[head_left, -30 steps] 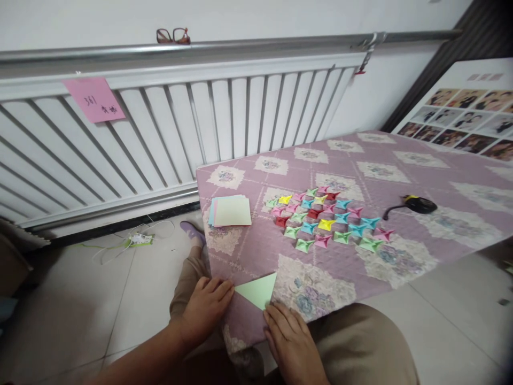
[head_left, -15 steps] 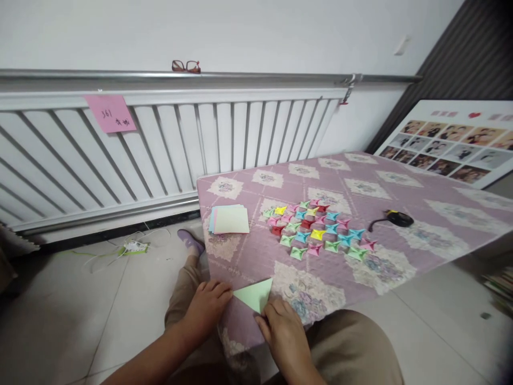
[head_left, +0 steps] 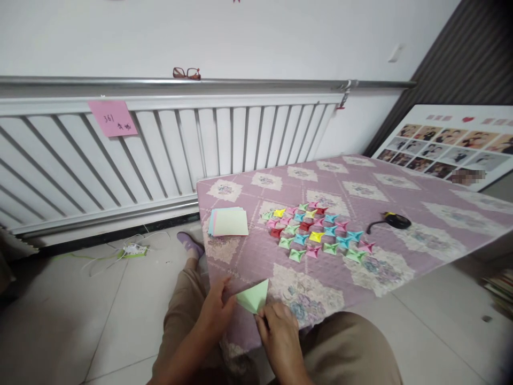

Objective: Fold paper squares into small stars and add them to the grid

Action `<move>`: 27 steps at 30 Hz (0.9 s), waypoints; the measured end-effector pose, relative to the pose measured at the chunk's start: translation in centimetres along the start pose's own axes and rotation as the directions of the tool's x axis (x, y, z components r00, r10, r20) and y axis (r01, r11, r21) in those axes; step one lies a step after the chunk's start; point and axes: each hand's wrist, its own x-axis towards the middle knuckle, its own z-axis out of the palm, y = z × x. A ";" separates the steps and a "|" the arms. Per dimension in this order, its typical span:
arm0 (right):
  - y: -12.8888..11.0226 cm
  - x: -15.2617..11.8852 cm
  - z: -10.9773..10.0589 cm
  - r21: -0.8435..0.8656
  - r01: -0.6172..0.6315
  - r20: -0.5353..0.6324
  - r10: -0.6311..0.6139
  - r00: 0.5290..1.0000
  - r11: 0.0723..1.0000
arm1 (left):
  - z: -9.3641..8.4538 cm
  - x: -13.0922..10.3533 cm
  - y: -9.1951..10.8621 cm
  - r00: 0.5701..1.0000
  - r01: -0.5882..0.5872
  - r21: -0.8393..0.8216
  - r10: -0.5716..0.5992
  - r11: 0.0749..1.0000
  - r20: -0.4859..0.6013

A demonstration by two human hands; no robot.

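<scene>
A light green paper (head_left: 253,297), folded into a triangle, lies near the front left corner of the table, its right part slightly raised. My right hand (head_left: 279,332) pinches its lower corner between thumb and fingers. At the paper's left corner is my left hand (head_left: 219,309), a little blurred, with thumb and forefinger apart; it touches or nearly touches the edge. Beyond the hands sits a stack of coloured square sheets (head_left: 231,222), a pale one on top. Right of the stack, many small folded paper pieces (head_left: 316,236) in green, pink, blue, red and yellow stand in rows.
The table (head_left: 248,262) has a purple flowered cloth. On its right lies a black object with a cord (head_left: 397,220). Glasses (head_left: 186,73) rest on the rail above the radiator. A power strip (head_left: 134,249) with cables is on the floor; a photo board (head_left: 452,120) leans at the right.
My left hand has loosened from the paper's left corner, its fingers spreading and lifting. The paper now shows a bend near my right hand. The whole view has tilted down slightly.
</scene>
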 end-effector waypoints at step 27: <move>-2.4 -1.1 -0.5 0.365 0.064 -0.159 -0.006 0.987 0.929 | 3.7 -4.9 4.0 0.850 0.520 -0.811 -0.262 0.269 0.458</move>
